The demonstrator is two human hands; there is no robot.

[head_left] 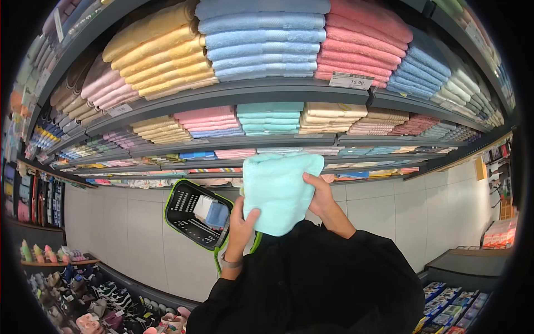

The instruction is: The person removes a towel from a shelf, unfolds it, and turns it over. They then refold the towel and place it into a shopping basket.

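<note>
A folded mint-green towel (pixel 281 192) is held up in front of the body, between both hands. My left hand (pixel 242 220) grips its lower left edge, with the thumb on the front face. At its right edge, my right hand (pixel 318 195) holds on with the thumb in front; the other fingers are mostly hidden behind the cloth. Below and to the left, a black basket with a green rim (pixel 177 227) stands on the floor, with a white item (pixel 204 205) and a blue folded item (pixel 217 215) inside.
Shelves (pixel 233 89) of folded towels in yellow, blue, pink and mint span the area ahead, with a price tag (pixel 351 81) on one edge. Footwear (pixel 105 295) fills a low display at lower left. Packaged goods (pixel 453 306) lie at lower right.
</note>
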